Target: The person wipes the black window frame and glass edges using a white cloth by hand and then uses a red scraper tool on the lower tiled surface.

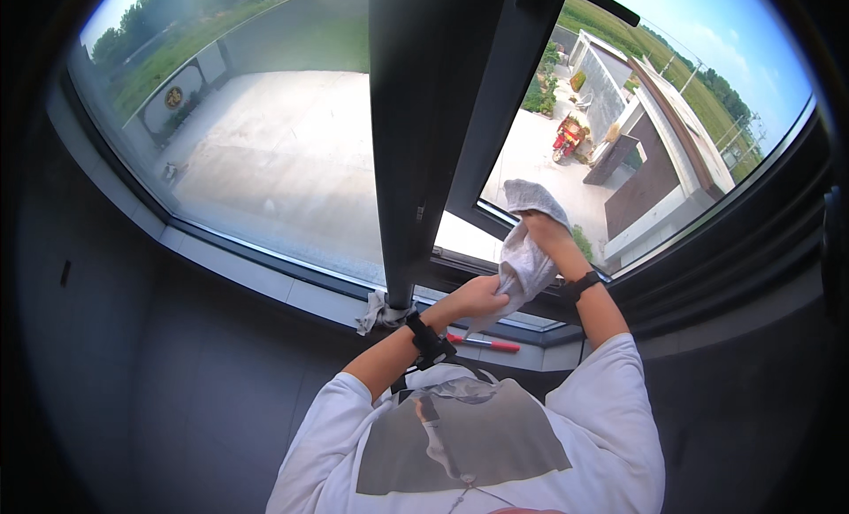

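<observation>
A pale grey-white cloth (528,264) hangs between my two hands in front of the tilted-in window sash (460,182) on the right. My left hand (480,297) is closed on the cloth's lower part. Higher up, my right hand (546,233) has its fingers in under the cloth's upper part, which drapes over them near the lower corner of the glass; the fingertips are covered. A black band sits on each wrist. Below the cloth, a red-and-white handled tool (485,343) lies on the sill, partly hidden by my left forearm.
A crumpled grey cloth (378,314) lies on the tiled sill (265,277) at the foot of the dark window post (416,116). To the left is a large fixed pane (283,160). A black handle (610,8) sticks out at the top of the sash. Outside are a paved yard and a red vehicle.
</observation>
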{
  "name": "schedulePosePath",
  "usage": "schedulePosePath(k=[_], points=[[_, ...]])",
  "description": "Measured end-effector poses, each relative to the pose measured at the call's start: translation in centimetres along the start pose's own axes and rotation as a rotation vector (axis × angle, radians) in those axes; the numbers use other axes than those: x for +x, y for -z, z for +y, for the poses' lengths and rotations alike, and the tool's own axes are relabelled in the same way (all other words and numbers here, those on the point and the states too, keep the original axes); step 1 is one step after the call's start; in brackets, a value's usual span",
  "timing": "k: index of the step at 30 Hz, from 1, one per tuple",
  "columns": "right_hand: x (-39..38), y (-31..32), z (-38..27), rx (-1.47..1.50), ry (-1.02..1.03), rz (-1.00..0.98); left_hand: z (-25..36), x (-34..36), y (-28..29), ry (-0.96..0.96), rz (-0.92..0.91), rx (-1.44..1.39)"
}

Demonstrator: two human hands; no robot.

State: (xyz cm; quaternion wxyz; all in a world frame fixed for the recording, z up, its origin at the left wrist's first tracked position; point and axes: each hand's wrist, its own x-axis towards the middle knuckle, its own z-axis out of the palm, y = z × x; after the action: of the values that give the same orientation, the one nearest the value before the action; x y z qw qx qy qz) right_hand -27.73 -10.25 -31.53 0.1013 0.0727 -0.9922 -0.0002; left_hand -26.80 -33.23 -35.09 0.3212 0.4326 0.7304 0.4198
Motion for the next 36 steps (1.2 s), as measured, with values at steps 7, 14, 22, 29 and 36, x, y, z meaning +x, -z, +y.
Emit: schedulePosePath(k=[7,14,22,29,36], points=[[1.3,26.1,6.7,-0.637,-0.011,1.007,9.9,4.4,2.3,-0.492,0.315,-0.365],[2.4,10.9,4.9,-0.540,-0.110,0.723,6.0,4.2,-0.7,-0.338,0.155,-0.165],[-0.6,-8.8,0.4,-0.010,0.102,0.094,-3.3,3.4,-3.9,-0.074,-0.098,0.109],[-7.4,-6.1,3.0,-0.017,-0.055,-0.104,-3.8,5.4,-6.9,-0.126,-0.214,0.059],[-19.2,-6.3,9.6,-0.179,-0.225,-0.175,-2.6,6.6,-11.2,-0.214,-0.292,0.029]])
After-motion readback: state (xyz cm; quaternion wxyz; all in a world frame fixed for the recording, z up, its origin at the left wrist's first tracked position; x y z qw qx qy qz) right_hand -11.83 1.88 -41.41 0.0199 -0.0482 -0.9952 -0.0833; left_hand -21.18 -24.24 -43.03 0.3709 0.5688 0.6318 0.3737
